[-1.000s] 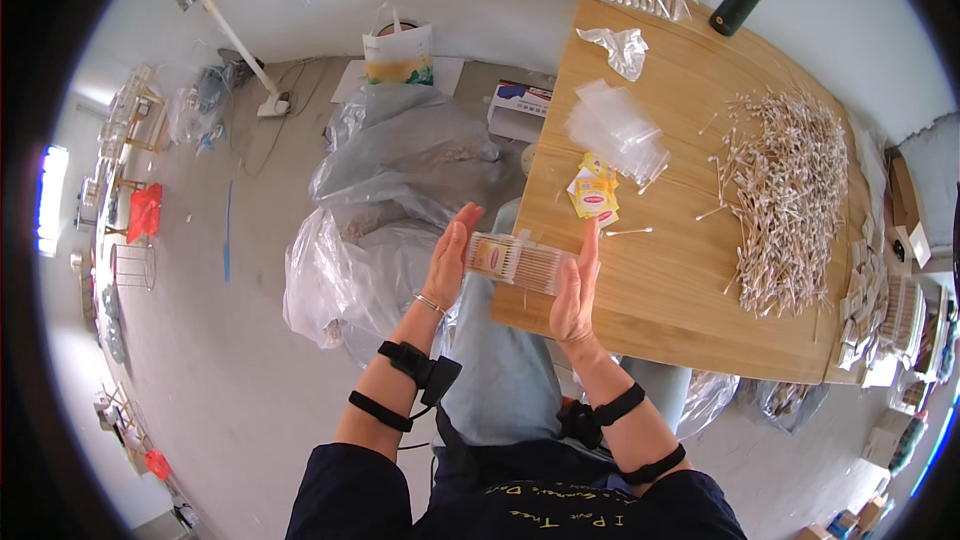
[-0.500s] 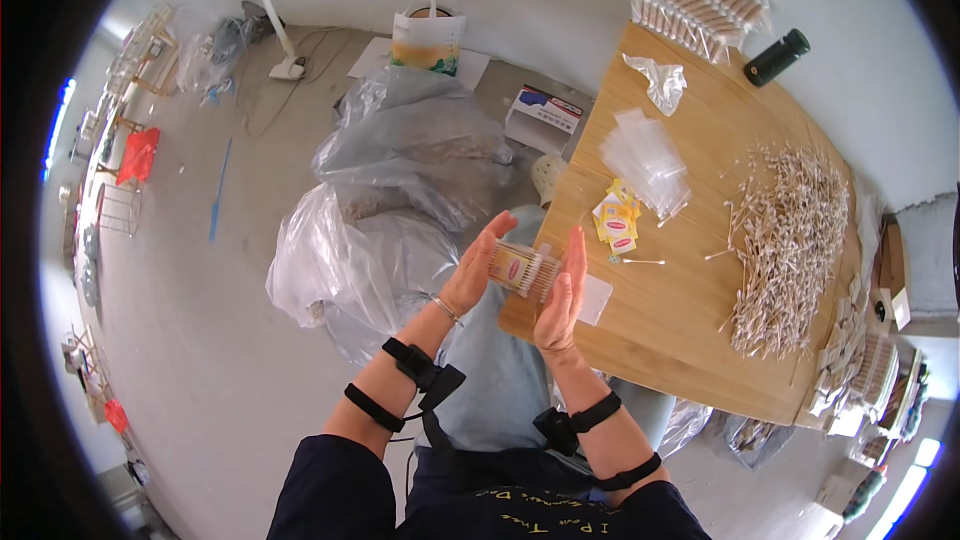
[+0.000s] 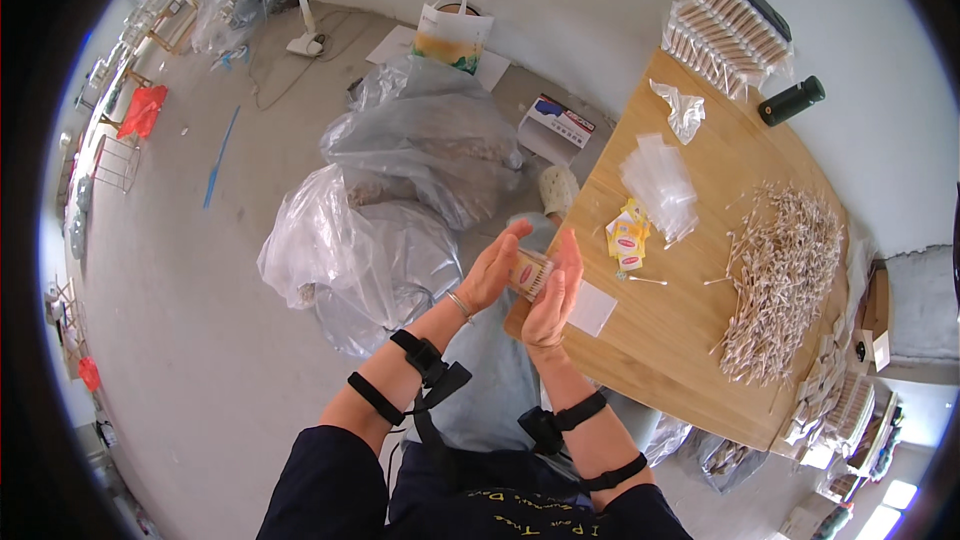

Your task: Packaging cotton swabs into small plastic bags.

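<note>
Between the left hand (image 3: 488, 272) and right hand (image 3: 552, 297), palms facing and fingers extended, a small pack (image 3: 529, 274) of thin swabs is held beside the smooth wooden surface (image 3: 680, 345), which carries a tangled swab heap (image 3: 783, 285).

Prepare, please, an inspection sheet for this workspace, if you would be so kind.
Surface: wooden table, on the person's right.
Job's things: swab packet between the hands; loose swabs heaped on the table; yellow cards beside clear sleeves; pale sheet near the table's edge.
Clutter: crumpled white wrapper on the table; dark green bottle by its far edge.
Grippers: left hand and right hand, both bare, hold the swab packet between them.
Cables: thin cord on the floor near the white upright appliance.
Surroundings: large plastic bags, tote bag and box on the floor.
</note>
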{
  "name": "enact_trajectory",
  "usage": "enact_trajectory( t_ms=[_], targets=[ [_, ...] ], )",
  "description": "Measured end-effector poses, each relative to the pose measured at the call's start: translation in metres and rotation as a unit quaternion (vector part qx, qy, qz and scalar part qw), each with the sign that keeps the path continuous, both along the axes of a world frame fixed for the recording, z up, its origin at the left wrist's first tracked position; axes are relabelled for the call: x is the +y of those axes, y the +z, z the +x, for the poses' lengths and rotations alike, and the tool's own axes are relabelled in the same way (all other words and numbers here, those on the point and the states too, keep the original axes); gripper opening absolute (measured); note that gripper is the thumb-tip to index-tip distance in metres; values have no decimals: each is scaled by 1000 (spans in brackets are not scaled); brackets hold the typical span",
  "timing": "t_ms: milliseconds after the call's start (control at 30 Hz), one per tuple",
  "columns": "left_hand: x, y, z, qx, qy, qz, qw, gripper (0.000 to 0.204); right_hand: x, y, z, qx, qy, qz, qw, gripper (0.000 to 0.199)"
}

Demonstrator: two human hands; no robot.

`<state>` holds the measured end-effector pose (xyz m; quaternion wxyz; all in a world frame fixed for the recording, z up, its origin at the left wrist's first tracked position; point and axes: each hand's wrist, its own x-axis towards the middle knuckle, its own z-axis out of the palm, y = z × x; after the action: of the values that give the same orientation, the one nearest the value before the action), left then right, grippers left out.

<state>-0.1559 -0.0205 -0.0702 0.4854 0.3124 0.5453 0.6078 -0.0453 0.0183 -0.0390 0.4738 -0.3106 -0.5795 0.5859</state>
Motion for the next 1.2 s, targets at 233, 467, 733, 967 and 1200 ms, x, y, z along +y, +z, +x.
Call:
enact_trajectory(
  t_ms=[233,467,733,967,1200],
  targets=[
    [2,-1,-9,24,5,-10,1000,71,7,-1,5,107,-50,-105,987,55],
    [5,3,-7,1,-31,-22,999,71,0,-5,-4,15,-25,-31,999,53],
    [-25,-8,26,228,323,-130,909,56,6,-10,-1,-125,-13,85,988,48],
    [-25,47,45,-157,231,-227,933,29,11,-11,2,-136,-14,93,986,45],
    [-10,29,59,-221,323,-163,906,29,9,-7,2,-197,27,98,975,41]
  ],
)
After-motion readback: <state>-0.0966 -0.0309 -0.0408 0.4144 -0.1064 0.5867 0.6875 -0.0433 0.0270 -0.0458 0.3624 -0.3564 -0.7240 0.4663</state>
